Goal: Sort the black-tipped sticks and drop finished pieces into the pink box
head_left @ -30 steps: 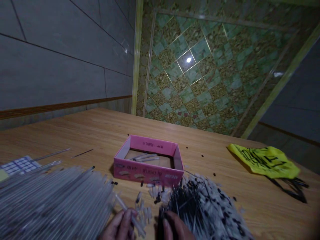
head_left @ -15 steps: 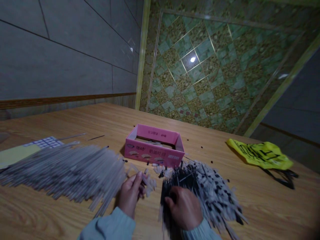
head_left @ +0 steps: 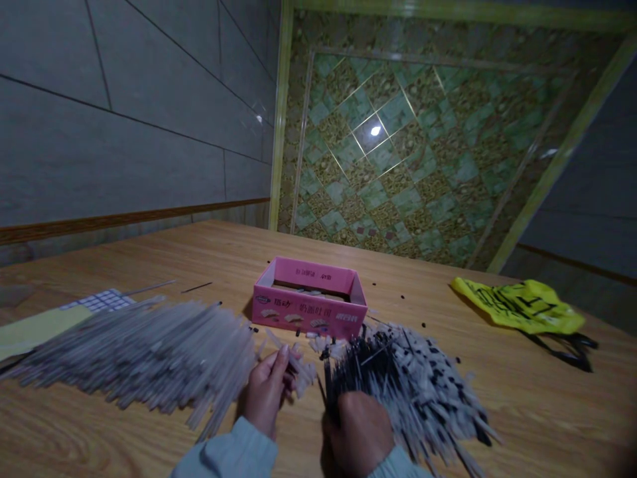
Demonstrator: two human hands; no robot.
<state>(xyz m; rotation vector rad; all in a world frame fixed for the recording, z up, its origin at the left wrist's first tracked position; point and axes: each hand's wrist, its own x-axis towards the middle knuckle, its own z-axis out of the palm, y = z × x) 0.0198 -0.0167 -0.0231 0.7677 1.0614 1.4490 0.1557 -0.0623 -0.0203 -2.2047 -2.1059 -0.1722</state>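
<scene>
My left hand (head_left: 265, 392) is closed, thumb against fingers, around several short translucent plastic pieces (head_left: 302, 373) that stick out to its right. My right hand (head_left: 362, 428) is curled at the near left edge of a pile of thin black-and-translucent sticks (head_left: 418, 378). A few dark sticks (head_left: 327, 388) rise from beside its thumb side; its fingertips are mostly hidden, so what exactly they grip is unclear. Left of my left hand lies a wide heap of long translucent thin tubes (head_left: 149, 352). Straight ahead stands an open pink box (head_left: 308, 315) with some pale pieces inside.
Small clear and black bits (head_left: 331, 345) are scattered before the box. A yellow plastic bag (head_left: 522, 307) with black print lies at the right on the wooden table (head_left: 209, 249). Pale yellow paper (head_left: 40, 332) and a checked cloth-like piece (head_left: 107, 301) lie at the left.
My right hand has moved a little down towards me, and dark sticks now stand out beside it. My left hand keeps its hold on the clear pieces. The view has tilted slightly.
</scene>
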